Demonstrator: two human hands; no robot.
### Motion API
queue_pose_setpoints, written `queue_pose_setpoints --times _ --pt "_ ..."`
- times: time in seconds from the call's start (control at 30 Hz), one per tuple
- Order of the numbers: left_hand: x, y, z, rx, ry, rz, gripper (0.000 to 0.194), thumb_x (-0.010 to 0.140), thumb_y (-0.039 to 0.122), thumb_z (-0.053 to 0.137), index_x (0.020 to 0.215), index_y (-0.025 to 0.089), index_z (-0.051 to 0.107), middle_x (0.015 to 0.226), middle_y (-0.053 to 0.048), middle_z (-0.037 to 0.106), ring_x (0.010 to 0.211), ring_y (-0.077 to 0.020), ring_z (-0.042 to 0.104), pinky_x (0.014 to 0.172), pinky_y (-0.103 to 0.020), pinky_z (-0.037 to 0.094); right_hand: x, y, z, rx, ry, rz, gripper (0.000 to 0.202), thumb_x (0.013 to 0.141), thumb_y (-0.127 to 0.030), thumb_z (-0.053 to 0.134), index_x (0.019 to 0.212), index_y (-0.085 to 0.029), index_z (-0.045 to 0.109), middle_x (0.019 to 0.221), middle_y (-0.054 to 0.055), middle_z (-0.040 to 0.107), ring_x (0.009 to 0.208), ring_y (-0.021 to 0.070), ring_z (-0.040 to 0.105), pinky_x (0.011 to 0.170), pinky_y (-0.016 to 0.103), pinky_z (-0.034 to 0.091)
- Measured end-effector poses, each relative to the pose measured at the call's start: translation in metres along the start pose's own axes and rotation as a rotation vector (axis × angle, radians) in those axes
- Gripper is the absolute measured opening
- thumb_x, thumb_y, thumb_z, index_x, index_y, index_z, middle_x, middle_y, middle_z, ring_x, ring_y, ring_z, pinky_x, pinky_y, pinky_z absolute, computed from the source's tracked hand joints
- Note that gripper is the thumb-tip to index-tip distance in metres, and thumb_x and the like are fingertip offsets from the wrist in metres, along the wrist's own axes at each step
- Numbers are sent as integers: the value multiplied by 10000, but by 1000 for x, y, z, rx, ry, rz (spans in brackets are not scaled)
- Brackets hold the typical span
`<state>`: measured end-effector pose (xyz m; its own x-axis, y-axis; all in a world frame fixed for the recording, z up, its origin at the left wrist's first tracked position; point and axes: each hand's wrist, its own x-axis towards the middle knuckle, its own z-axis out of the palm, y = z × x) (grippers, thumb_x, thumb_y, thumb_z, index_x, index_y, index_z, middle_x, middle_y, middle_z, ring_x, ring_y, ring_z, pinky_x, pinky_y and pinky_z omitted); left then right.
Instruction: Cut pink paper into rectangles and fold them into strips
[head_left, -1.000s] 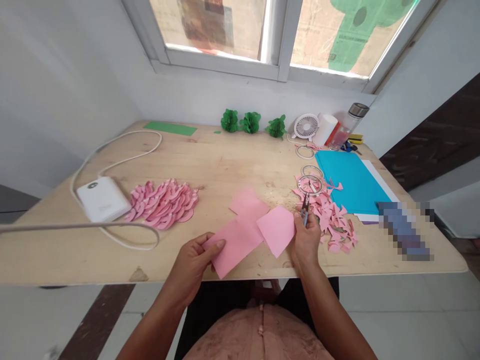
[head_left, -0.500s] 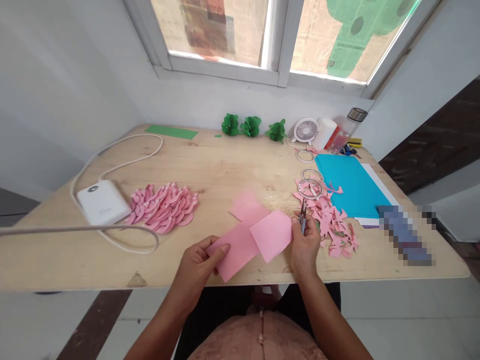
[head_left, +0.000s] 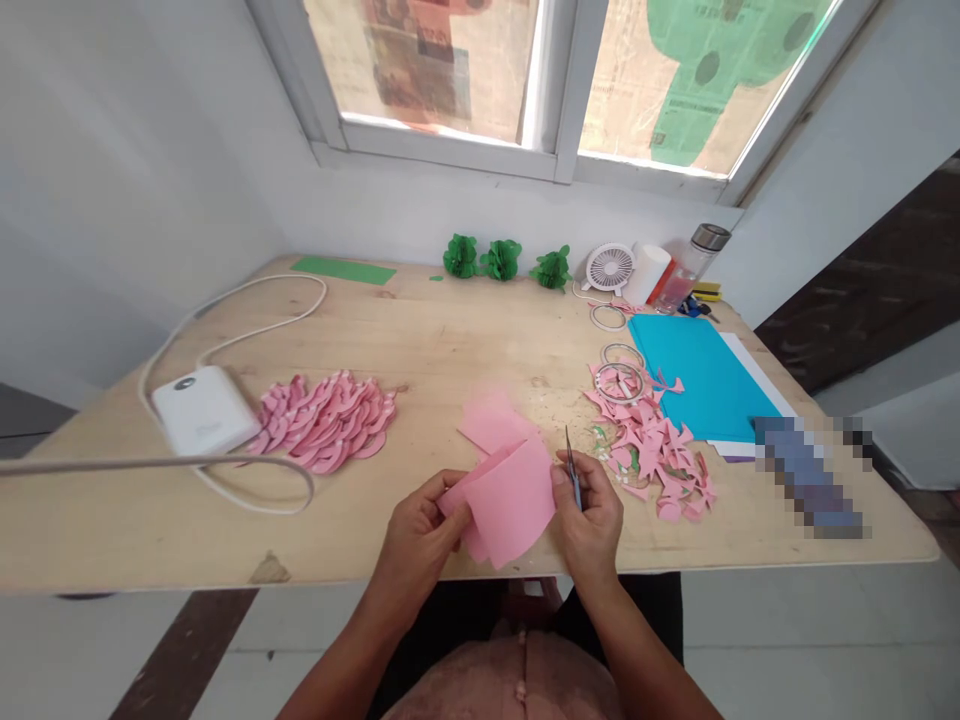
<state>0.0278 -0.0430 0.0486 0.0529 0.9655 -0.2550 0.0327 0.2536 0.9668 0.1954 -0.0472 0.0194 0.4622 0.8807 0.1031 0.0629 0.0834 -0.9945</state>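
My left hand (head_left: 426, 535) is closed on the left part of folded pink paper (head_left: 514, 503), thumb on top. My right hand (head_left: 589, 515) is closed round small scissors (head_left: 573, 475) whose tips point up and away; its thumb is at the right edge of the pink paper. Behind the folded paper, another pink sheet (head_left: 491, 422) lies on the table. A heap of pink cut pieces (head_left: 330, 420) lies to the left. Pink scraps (head_left: 660, 450) are strewn to the right of my right hand.
A white power bank (head_left: 206, 412) with a cable sits on the left of the table (head_left: 450, 340). Green paper flowers (head_left: 501, 260), a small fan (head_left: 610, 268) and a bottle (head_left: 694, 262) stand along the back. Blue sheets (head_left: 694, 370) lie at the right.
The pink paper has been brought together into overlapping layers, where before it spread out between my hands. My left hand moved a little right; my right hand moved left with the scissors.
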Motion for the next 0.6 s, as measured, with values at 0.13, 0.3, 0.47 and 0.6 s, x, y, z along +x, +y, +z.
queue_pose_setpoints --times 0.13,0.3,0.47,0.6 --pt "-2 1 2 -45 3 -45 566 682 470 664 1138 156 550 592 36 577 490 -118 489 467 -206 375 -3 -3 0 23 -24 31 218 788 -390 657 892 -199 672 802 30 674 757 171 612 655 271 483" --pt "-4 1 1 -11 -5 -9 702 700 473 653 1294 161 447 555 41 592 516 -150 550 485 -208 397 -5 -6 -2 47 -56 61 208 780 -386 666 888 -208 678 817 25 684 739 161 612 648 261 481" --pt "-5 2 0 68 -13 63 667 715 453 658 1289 165 479 733 -35 688 628 -184 619 563 -239 465 -6 -6 -3 38 -113 63 211 777 -388 675 891 -210 689 817 25 684 731 160 604 623 255 467" --pt "-5 3 1 -4 -101 38 685 715 434 687 1308 178 460 762 -49 700 651 -197 639 553 -238 468 -6 -8 -5 31 -133 78 211 775 -390 680 892 -216 690 803 17 675 706 150 588 605 246 453"
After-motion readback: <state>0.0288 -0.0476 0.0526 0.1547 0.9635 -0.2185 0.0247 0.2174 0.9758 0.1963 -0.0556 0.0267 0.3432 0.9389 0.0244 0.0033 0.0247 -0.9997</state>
